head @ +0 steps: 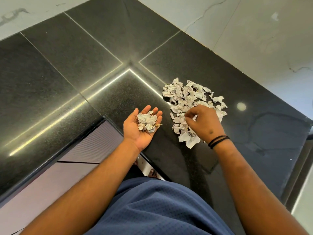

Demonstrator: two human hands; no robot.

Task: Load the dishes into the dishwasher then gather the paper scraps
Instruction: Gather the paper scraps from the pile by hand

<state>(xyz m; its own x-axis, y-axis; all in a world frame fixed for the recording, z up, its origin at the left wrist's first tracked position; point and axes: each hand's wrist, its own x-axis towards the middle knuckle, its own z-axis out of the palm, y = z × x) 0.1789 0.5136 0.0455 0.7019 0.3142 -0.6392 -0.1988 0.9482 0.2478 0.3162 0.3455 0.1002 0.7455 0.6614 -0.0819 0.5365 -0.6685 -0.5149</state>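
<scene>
- On the black polished tabletop (254,133), right of its inner corner, lies one loose heap of paper scraps (189,97): white, crumpled, faintly printed (too many to count).
- Left hand (141,128), palm up, fingers relaxed, cradles a small clump (147,122) of scraps.
- Right hand (204,123) pinches a scrap at the heap's near edge; two black bands (218,141) circle its wrist.

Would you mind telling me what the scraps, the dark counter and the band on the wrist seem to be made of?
The scraps look like thin printed paper: white, crumpled, torn edges, faint markings. The counter seems polished dark stone, perhaps granite: speckled, glossy, reflecting light, with seams between slabs. The wrist band appears to be thin black cord or elastic; the material is not certain.
</scene>
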